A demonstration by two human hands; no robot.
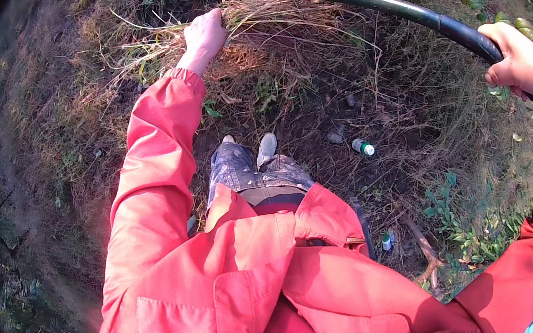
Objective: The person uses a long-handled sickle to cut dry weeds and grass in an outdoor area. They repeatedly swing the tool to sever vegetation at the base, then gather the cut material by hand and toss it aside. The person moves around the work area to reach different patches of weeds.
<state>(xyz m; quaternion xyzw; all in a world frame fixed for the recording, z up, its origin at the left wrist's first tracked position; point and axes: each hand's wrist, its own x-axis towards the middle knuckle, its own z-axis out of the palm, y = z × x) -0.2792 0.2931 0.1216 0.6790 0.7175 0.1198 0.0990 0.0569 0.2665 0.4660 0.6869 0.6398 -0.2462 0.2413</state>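
Observation:
My left hand [206, 34] is closed around a bundle of dry and green grass [272, 16] at the top of the view. Its loose stalks stick out on both sides of the fist. On the far right, my right hand [524, 57] grips the lower end of a long tool with a smooth black handle [392, 6]. The handle looks bowed, and its far end reaches the grass just right of my left hand. A brownish tip shows there among the stalks; I cannot tell what kind of head it has.
Matted dry grass [58, 158] covers the ground around my shoes [266, 147]. A green and white bottle [363, 146] lies right of my legs, with another small bottle [386, 242] nearer my body. A forked branch [426, 249] and leafy plants [477, 234] are at lower right.

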